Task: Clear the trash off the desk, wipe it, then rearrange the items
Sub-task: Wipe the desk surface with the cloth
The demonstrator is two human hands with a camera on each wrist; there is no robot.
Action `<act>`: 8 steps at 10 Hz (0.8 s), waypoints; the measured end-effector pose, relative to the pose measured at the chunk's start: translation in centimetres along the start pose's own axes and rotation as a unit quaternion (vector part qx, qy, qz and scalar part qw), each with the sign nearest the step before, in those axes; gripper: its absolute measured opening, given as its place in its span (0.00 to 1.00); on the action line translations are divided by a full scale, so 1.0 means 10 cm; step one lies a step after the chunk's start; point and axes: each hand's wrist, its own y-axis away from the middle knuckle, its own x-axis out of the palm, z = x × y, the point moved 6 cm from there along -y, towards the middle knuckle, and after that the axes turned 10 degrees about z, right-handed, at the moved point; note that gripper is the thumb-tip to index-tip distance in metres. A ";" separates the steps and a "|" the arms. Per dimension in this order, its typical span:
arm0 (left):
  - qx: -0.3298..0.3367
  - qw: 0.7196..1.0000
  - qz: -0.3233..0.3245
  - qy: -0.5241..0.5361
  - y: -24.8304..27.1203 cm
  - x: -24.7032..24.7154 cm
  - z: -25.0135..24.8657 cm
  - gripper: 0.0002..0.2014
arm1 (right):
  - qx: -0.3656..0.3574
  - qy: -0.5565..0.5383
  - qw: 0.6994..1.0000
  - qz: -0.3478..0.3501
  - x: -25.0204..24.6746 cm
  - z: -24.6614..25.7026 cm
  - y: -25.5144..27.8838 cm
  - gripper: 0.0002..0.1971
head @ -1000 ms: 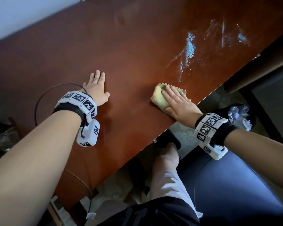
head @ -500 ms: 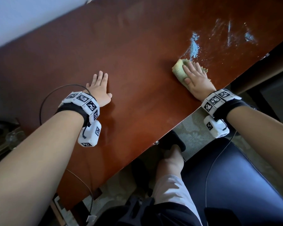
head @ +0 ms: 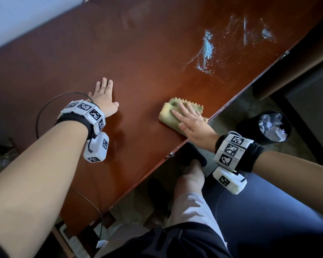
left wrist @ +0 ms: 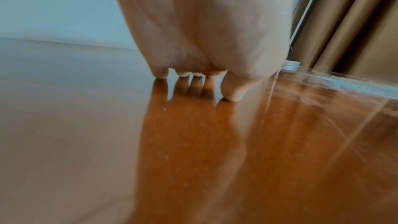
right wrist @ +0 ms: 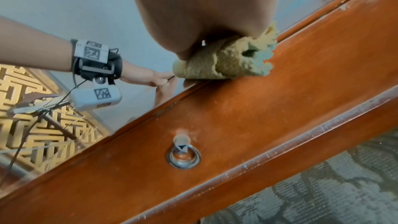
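right hand (head: pixel 191 123): flat, fingers straight, pressing the yellow cloth (head: pixel 169 116) down at the desk's (head: pixel 138 53) near edge
left hand (head: pixel 104 97): released, palm flat on the wood, well apart from the cloth
wet streaks (head: pixel 207 49): farther along the desk
trash bin (head: pixel 268 127): on the floor, right of the desk

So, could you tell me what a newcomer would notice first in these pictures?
Probably the right hand pressing flat on a folded yellow cloth at the near edge of the reddish wooden desk. Next, the pale bluish smears farther along the desktop. The left hand rests flat on the desk beside the cloth.
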 end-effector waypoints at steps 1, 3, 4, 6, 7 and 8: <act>-0.001 1.000 -0.003 0.001 0.00 0.00 0.00 0.35 | -0.010 0.037 0.999 0.012 0.10 0.01 0.02 0.26; 0.001 1.000 -0.003 0.002 -0.02 0.01 0.01 0.35 | 0.038 0.168 0.984 0.052 0.11 -0.12 -0.01 0.31; 0.001 1.000 -0.001 0.002 -0.02 0.01 0.02 0.35 | 0.071 0.167 0.983 0.029 -0.09 -0.29 -0.07 0.32; -0.001 1.000 -0.005 0.002 -0.03 0.01 0.02 0.35 | 0.106 0.130 0.985 -0.025 -0.39 -0.62 -0.13 0.29; 0.000 1.000 -0.008 0.005 -0.03 0.01 0.02 0.35 | 0.104 0.128 0.986 -0.026 -0.30 -0.51 -0.10 0.29; -0.001 1.000 -0.006 0.005 -0.04 0.01 0.02 0.35 | 0.053 0.177 0.982 0.029 -0.02 -0.21 -0.03 0.30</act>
